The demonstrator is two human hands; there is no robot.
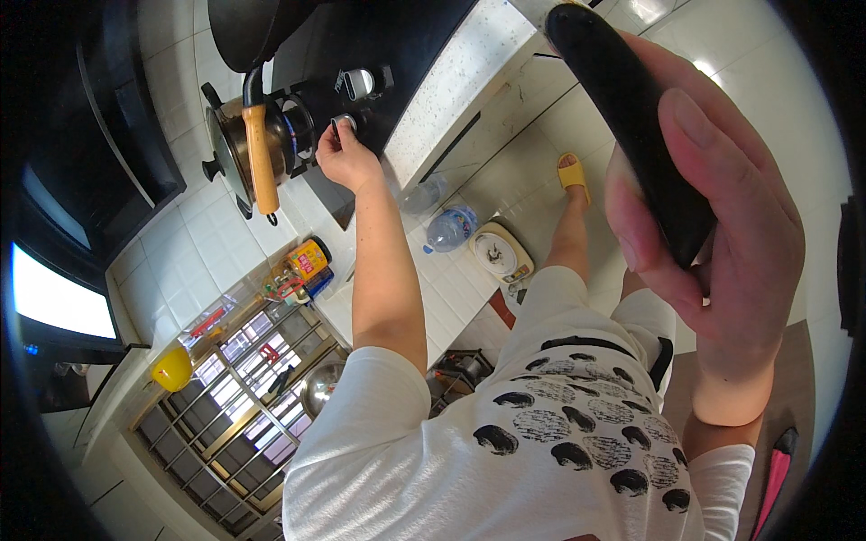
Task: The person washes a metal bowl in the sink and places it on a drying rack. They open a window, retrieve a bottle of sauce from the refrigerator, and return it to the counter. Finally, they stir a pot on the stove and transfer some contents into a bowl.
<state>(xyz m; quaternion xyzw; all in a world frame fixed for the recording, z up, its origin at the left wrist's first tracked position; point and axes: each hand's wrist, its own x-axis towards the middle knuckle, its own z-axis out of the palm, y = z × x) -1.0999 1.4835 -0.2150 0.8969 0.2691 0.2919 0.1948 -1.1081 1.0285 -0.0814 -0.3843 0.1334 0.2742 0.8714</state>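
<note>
My left hand (348, 155) pinches a silver control knob (345, 123) at the front of a black gas cooktop (406, 40). A second knob (360, 84) sits farther along the same panel. Close to the camera, my right hand (731, 176) is wrapped around a thick black handle-like object (629, 122); what it belongs to cannot be made out. Beyond my left hand stands a steel pot (276, 135) with a glass lid (226, 138). A black wok (254, 30) is at the far burner, its wooden handle (260, 159) crossing in front of the pot.
A speckled white counter edge (467, 88) borders the cooktop. Jars (311, 260) stand in the corner beside a barred window (243, 406). A plastic water bottle (452, 228) and a kitchen scale (499, 251) are low down near my slippered foot (572, 172). A range hood (122, 128) hangs at left.
</note>
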